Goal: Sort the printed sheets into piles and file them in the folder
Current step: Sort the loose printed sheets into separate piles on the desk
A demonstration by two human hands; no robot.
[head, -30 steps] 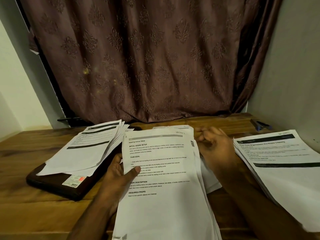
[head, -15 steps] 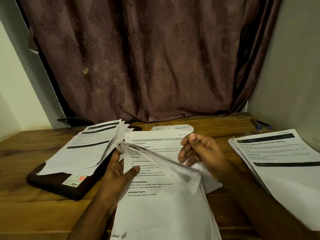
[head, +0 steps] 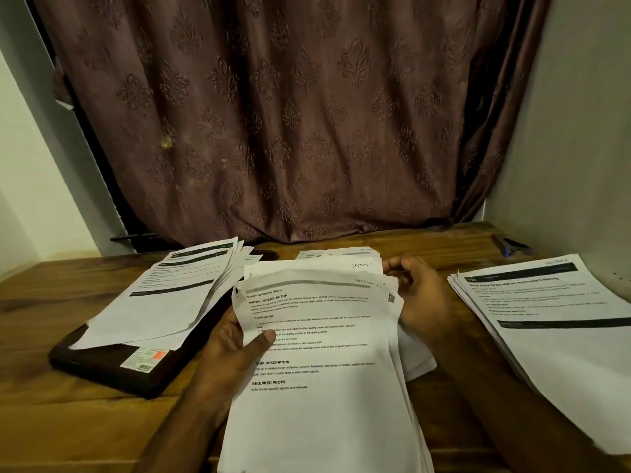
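Note:
A stack of printed sheets lies in front of me. My left hand grips its left edge, thumb on the top page. My right hand is at the stack's upper right corner, fingers curled round the edges of the top sheets, which are fanned there. One pile of sheets lies on a dark folder at the left. Another pile lies at the right on the table.
The wooden table meets a brown patterned curtain at the back and a wall on the right. A blue pen lies at the far right corner. More sheets peek out behind the held stack.
Half a second ago my right hand was lifting and curling the top sheet over the stack. That sheet now lies flatter, and my right hand is at the upper right corner.

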